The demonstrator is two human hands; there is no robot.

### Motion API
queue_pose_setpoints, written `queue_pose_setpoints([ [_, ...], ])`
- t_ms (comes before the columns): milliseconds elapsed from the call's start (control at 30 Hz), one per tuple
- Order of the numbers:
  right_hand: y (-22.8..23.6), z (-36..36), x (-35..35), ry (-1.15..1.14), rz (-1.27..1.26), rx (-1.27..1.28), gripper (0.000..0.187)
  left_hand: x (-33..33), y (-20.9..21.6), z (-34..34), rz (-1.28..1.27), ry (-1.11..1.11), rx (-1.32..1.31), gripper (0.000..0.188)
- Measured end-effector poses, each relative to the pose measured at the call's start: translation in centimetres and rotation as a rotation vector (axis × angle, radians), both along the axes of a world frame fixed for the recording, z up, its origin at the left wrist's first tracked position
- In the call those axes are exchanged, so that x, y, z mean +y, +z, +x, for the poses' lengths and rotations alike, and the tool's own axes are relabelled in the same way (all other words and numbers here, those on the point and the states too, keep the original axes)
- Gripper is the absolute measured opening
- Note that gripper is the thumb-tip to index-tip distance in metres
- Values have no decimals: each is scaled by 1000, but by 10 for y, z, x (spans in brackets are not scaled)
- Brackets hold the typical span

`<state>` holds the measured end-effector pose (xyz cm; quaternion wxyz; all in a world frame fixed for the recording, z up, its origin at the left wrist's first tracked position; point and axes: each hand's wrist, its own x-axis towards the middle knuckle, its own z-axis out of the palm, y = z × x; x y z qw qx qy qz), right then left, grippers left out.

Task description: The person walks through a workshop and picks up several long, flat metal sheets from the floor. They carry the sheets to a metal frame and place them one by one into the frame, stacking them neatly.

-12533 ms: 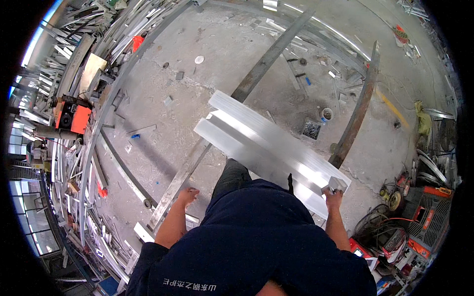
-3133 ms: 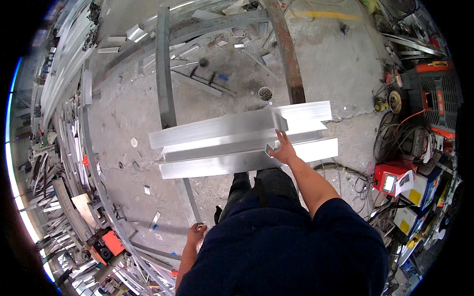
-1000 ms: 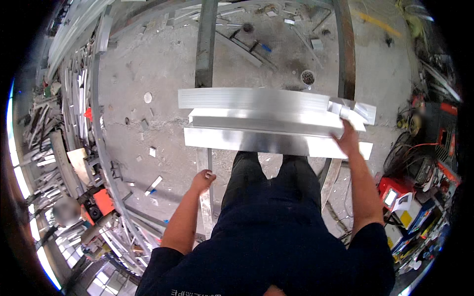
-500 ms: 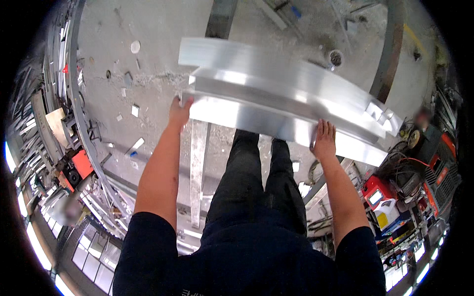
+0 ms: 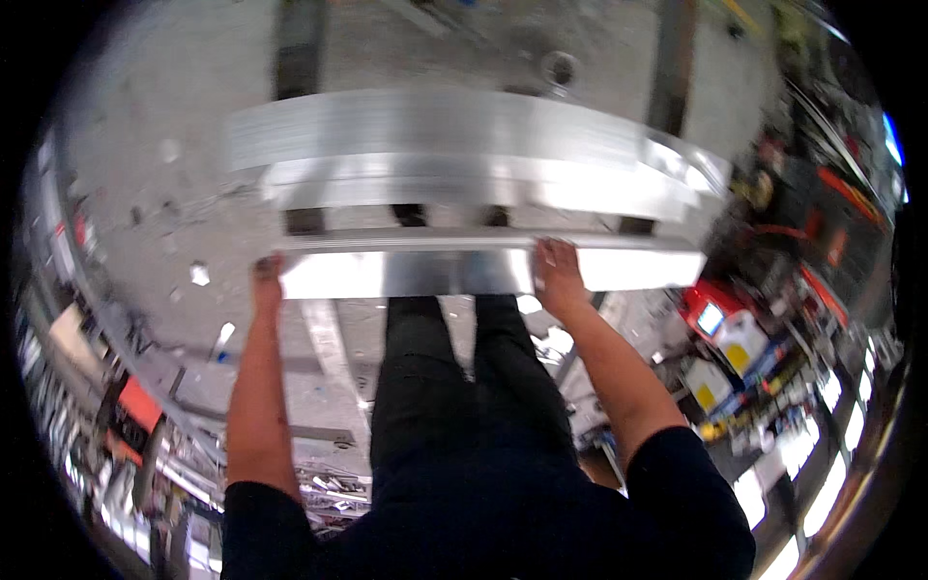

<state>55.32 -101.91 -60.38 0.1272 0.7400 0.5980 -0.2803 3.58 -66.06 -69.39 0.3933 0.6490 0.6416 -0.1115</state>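
My left hand [image 5: 268, 274] grips the left end of a long, shiny bent sheet-metal strip [image 5: 425, 275]. Toward the strip's right part, my right hand [image 5: 558, 275] is closed over its edge, fingers on top. The strip is level, crosswise in front of my legs, with a gap on its far side. Beyond that gap lie other long silvery sheet-metal pieces [image 5: 435, 130], overlapping and smeared by motion. Their right end [image 5: 681, 164] has a notched or folded shape. My thumbs and the strip's underside are hidden.
Dark beams [image 5: 298, 58] [image 5: 670, 68] run along the floor under the sheets. A round container [image 5: 561, 68] stands beyond them. At right are a red machine [image 5: 704, 307], jugs with yellow labels [image 5: 739, 350] and a dark orange-edged unit [image 5: 822, 217]. Scraps [image 5: 199, 274] litter the floor.
The strip in my hands has come toward me, away from the other sheets, opening a gap between them. It now lies more level. The whole view has shifted and blurred.
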Motion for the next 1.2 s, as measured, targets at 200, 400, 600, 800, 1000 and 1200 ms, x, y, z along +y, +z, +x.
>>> queue_pose_setpoints([
  [200, 47, 43, 25, -582, 71, 108, 73, 36, 55, 160, 461, -112, 82, 75],
  [400, 45, 182, 48, -607, 132, -530, 64, 78, 16, 134, 54, 326, -100, 74],
  [600, 54, 240, 53, -304, -250, -778, 54, 88, 39, 181, -81, 301, -34, 73],
  [800, 66, 202, 79, -449, 137, -326, 59, 89, 40, 164, -176, 371, -106, 76],
  [1000, 87, 85, 133, -607, 404, 102, 55, 87, 59, 191, -277, 587, -375, 71],
  [1200, 97, 14, 205, -555, 394, 424, 54, 83, 39, 181, -168, 442, -178, 68],
])
